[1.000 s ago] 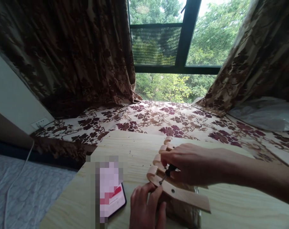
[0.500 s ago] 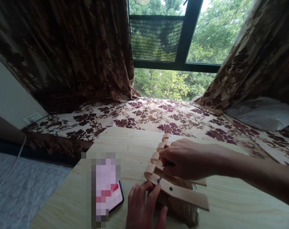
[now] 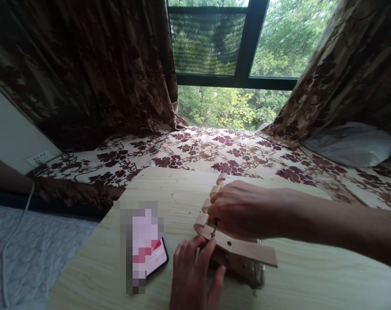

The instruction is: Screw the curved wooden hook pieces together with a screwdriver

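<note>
My right hand [image 3: 234, 209] is closed round a screwdriver [image 3: 215, 228] with a dark handle, mostly hidden by the fingers. Its thin metal shaft slants down to a small screw [image 3: 212, 235] on a pale wooden strip [image 3: 247, 250] with a rounded, curled end. A dark round spot marks the strip further right. My left hand [image 3: 193, 269] grips the strip's near edge, its fingertips by the screw and its thumb apart. Beyond lie several similar curled wooden ends [image 3: 215, 191], partly covered by my right hand. Under the strip is a brown plastic-wrapped block [image 3: 242, 268].
A phone [image 3: 158, 258], partly blurred out, lies left of my hands on the light wooden table [image 3: 95, 267]. Several tiny dark bits dot the tabletop. Behind are a flower-patterned window seat [image 3: 202, 148], curtains and a white plastic bag [image 3: 353, 144].
The view has shifted a little. My right hand has turned and sits slightly lower to the left over the screw, still on the screwdriver. My left hand stays at the strip.
</note>
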The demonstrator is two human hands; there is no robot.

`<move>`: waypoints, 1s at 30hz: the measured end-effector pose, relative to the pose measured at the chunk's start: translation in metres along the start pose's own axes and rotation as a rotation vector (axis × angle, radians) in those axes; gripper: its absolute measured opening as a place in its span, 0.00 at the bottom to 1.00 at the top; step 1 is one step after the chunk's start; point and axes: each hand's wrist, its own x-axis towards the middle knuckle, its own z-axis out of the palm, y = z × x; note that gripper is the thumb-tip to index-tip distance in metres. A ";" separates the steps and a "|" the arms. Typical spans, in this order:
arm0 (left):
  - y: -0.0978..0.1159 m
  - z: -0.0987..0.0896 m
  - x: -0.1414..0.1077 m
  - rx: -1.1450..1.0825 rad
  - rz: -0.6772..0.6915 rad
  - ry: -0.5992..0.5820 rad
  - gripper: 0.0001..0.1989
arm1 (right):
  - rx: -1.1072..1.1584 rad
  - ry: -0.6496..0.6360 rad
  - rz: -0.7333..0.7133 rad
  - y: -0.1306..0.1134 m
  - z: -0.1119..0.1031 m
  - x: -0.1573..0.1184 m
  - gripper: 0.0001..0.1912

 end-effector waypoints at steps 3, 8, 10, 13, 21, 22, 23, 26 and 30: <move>0.006 0.000 0.000 -0.036 -0.083 0.026 0.18 | -0.019 -0.009 0.090 -0.004 -0.001 0.006 0.08; 0.011 -0.003 0.002 -0.037 -0.068 0.002 0.19 | -0.036 0.007 0.197 -0.007 -0.003 0.010 0.09; 0.012 -0.004 0.004 -0.056 -0.076 0.004 0.19 | -0.043 0.018 0.188 -0.008 -0.003 0.006 0.09; 0.014 -0.003 0.006 -0.077 -0.087 0.012 0.20 | -0.057 0.013 0.126 -0.012 -0.004 -0.003 0.09; 0.013 -0.003 0.006 -0.077 -0.086 0.026 0.21 | -0.059 -0.026 0.106 -0.021 -0.005 0.001 0.09; 0.013 -0.003 0.006 -0.077 -0.087 0.023 0.21 | -0.044 -0.023 0.123 -0.018 -0.005 0.002 0.09; 0.013 -0.003 0.005 -0.076 -0.088 0.020 0.21 | -0.024 -0.021 0.141 -0.014 -0.004 0.004 0.10; 0.013 -0.003 0.003 -0.077 -0.085 0.013 0.20 | 0.054 -0.050 0.189 0.002 -0.002 0.005 0.11; 0.011 -0.004 0.003 -0.080 -0.072 0.007 0.19 | 0.088 -0.087 0.234 0.013 0.000 0.001 0.13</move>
